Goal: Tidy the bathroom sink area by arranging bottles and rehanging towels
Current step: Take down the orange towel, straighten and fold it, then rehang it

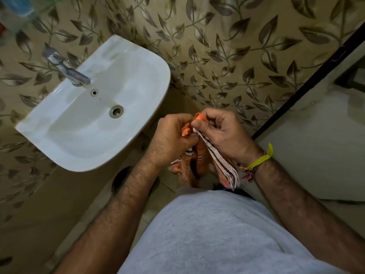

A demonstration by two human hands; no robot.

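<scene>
Both hands gripping one orange striped towel (pixel 199 165) – left hand (pixel 169 137) bunching it, right hand (pixel 221 131) pinching its top edge. Towel is hanging between them, just right of the white sink (pixel 150 62).

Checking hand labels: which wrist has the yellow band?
The right hand's wrist; the left wrist is bare. Both hands hold the towel.

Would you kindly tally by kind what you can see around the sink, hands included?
Hands: 2, left hand and right hand, both gripping the towel
Towel: 1, orange, striped
Sink: 1
Tap: 1
Wrist thread: 1, yellow
Total: 6
</scene>
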